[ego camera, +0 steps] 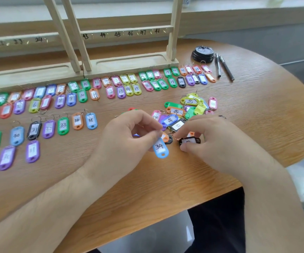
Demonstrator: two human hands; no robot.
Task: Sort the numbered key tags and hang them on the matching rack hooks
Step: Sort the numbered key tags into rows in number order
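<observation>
Centre-front, blue tag point(160, 148) nearward in left grip point(127, 136), black tag point(190, 140) crosswise in right grip point(217, 137)

Blue tag "34" point(160, 148) dangling beside black tag point(189, 140), wooden rack point(125, 31) behind

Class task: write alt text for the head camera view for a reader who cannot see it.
A person's left hand pinches a blue key tag marked 34 while the right hand pinches a black key tag over a wooden table. Rows of numbered tags lie sorted at left before a wooden rack; an unsorted pile sits beyond the hands.
</observation>
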